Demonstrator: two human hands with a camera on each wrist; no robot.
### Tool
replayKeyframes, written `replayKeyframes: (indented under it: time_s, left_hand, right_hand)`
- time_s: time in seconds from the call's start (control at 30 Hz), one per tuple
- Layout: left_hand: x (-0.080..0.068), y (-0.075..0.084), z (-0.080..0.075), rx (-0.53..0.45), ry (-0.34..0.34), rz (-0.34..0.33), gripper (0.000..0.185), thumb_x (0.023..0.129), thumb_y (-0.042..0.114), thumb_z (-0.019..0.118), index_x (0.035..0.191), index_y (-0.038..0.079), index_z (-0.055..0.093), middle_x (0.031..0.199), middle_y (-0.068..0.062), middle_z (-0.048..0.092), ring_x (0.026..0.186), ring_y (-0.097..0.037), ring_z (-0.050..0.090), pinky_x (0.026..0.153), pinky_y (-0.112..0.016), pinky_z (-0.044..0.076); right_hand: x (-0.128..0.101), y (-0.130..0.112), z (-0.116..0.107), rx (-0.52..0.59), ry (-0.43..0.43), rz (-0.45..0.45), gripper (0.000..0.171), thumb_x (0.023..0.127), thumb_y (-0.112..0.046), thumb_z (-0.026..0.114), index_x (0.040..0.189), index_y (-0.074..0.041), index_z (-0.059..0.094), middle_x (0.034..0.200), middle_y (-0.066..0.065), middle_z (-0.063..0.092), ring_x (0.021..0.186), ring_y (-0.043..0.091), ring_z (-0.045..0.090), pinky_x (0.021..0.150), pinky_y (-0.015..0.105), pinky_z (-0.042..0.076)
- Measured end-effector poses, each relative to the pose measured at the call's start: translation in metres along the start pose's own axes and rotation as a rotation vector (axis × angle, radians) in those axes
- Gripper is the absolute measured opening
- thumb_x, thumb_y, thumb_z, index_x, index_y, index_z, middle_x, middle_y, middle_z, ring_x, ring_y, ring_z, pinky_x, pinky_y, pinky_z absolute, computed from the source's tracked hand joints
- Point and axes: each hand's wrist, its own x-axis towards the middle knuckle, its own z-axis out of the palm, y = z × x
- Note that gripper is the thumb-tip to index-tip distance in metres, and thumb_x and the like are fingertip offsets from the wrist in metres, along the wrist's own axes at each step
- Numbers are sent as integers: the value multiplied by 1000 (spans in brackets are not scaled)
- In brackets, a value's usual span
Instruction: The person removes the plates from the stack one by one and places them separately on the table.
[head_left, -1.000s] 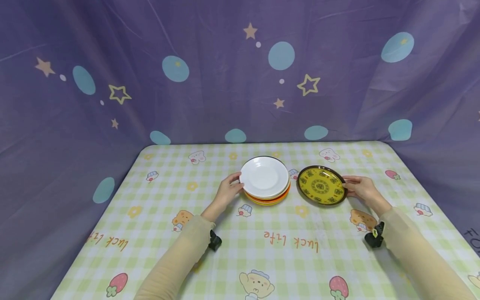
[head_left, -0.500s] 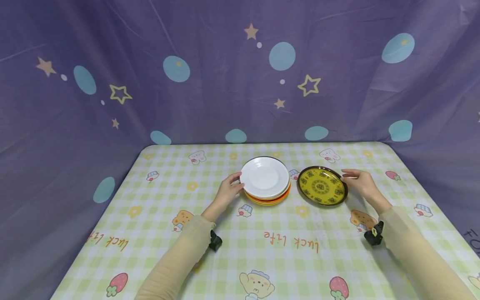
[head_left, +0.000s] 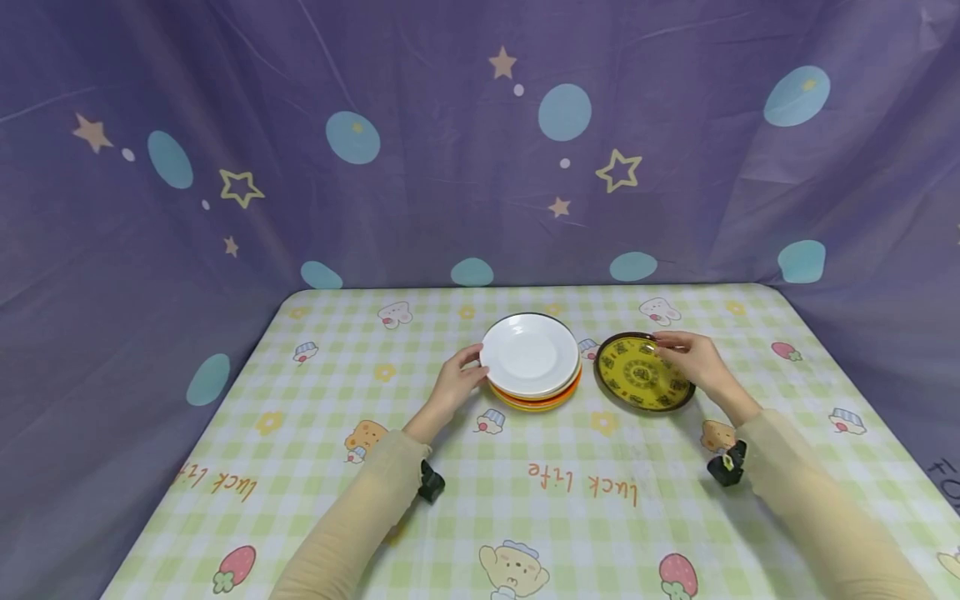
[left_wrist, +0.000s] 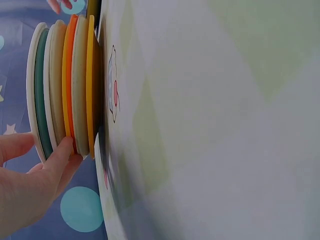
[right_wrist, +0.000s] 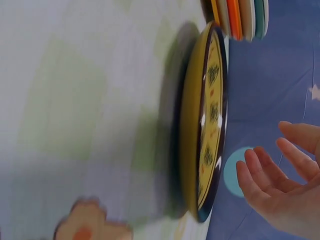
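Note:
A stack of plates [head_left: 528, 354], white on top with teal, cream, orange and yellow edges below, stands on the table. At its left side my left hand [head_left: 457, 379] holds it, with thumb at the top plate's rim and fingertips [left_wrist: 65, 145] against the lower edges. To the right of the stack lies a dark-rimmed yellow plate [head_left: 637, 375] with a black pattern. Above its right part hovers my right hand [head_left: 697, 362], holding nothing. In the right wrist view, a gap shows between the loosely bent fingers [right_wrist: 250, 180] and this plate.
A green-and-white checked cloth [head_left: 450, 517] with cartoon prints covers the table. Behind it and at the sides hangs a purple curtain [head_left: 435, 217] with stars and blue spots. Each wrist wears a small black camera [head_left: 430, 482].
My right hand has let go of the yellow plate's right rim, risen and moved left over the plate. The left hand, the stack and the yellow plate stay in place.

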Motion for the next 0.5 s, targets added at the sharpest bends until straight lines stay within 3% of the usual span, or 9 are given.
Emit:
replayKeyframes:
  time_s: [0.3, 0.5]
  left_hand:
    - [0, 0, 1, -19, 5, -2, 46, 85, 0, 52, 129, -1, 41, 127, -22, 44, 106, -32, 53, 84, -28, 50]
    - [0, 0, 1, -21, 14, -8, 46, 84, -1, 53, 129, -1, 41, 126, -22, 44, 104, -31, 54, 82, -27, 51]
  right_hand:
    - [3, -23, 23, 52, -31, -51, 40, 90, -12, 49, 125, 6, 44, 118, 29, 49, 104, 39, 50, 88, 48, 45]
    - [6, -31, 40, 18, -41, -100, 37, 90, -11, 51, 123, 5, 47, 116, 27, 52, 101, 38, 53, 83, 46, 48]
